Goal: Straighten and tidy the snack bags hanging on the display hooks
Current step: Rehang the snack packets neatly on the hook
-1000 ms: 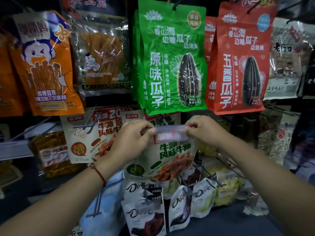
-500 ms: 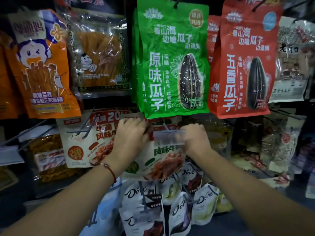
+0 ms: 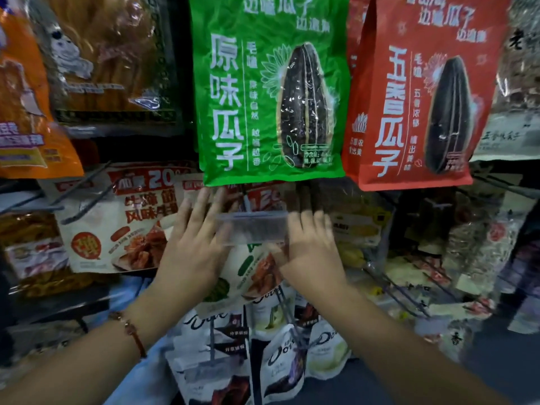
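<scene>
A white snack bag [image 3: 251, 270] with red lettering hangs on a hook in the middle row, behind a clear plastic price tag [image 3: 254, 228]. My left hand [image 3: 195, 247] lies flat on the bag's left half, fingers straight and spread, just left of the tag. My right hand [image 3: 309, 249] rests on the bag's right side at the tag's right end; its fingers point up and are blurred. A matching white bag [image 3: 117, 229] hangs to the left. Above hang a green seed bag [image 3: 263, 97] and a red seed bag [image 3: 409, 97].
White Dove pouches [image 3: 280, 361] hang below my hands. An orange bag [image 3: 23, 127] and a clear bag of yellow strips [image 3: 117, 54] hang at the upper left. Bare metal hooks [image 3: 403, 290] stick out at the right among more packets.
Both hands let go of the clear price tag and now lie against the white bag. The camera moved closer to the rack.
</scene>
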The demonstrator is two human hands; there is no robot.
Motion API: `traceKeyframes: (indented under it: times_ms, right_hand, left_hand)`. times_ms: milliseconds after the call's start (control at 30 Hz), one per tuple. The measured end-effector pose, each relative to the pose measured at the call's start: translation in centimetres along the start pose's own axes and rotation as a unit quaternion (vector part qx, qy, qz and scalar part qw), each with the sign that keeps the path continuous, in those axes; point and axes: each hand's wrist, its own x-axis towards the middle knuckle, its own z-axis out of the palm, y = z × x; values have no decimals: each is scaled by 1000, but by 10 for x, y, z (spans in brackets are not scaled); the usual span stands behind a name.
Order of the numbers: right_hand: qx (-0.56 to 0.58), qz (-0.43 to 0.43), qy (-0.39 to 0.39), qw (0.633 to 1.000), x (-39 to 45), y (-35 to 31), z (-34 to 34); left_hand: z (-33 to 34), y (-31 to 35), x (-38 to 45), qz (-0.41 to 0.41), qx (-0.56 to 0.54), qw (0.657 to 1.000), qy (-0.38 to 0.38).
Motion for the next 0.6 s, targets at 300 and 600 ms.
traceKeyframes:
  times_ms: [300,600]
  right_hand:
    - [-65,-53,-114,990,-72,33,-28]
    - [-52,40,-171,983,-127,79,-29]
  left_hand:
    - [-10,68,-56,-8,-79,993,-92]
    - [-22,122,-37,30,-130,979,-151]
